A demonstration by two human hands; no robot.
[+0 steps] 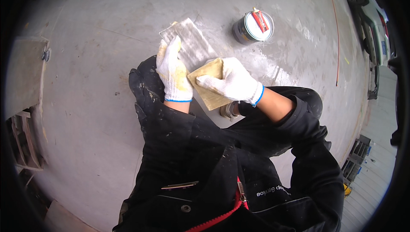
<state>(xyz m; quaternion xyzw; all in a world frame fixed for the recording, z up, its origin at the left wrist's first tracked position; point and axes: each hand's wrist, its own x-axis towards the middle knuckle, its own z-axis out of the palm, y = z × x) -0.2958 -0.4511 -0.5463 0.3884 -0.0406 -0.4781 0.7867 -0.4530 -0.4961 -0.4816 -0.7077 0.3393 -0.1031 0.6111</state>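
White knit gloves with blue cuffs cover both hands. My left hand grips a flat rectangular board by its near left side, thumb on top; grey-white smears coat its face. In my right hand is a thin, tan, square putty spreader, pinched with the thumb over its upper face. The spreader's far corner overlaps or touches the board's near right end; exact contact cannot be made out. The right-hand fingers under the spreader are hidden.
Beyond my right hand a round can stands on the grey floor, a red tube lying on its lid. My bent legs surround the work. An orange cord and a car lie far right; a panel stands left.
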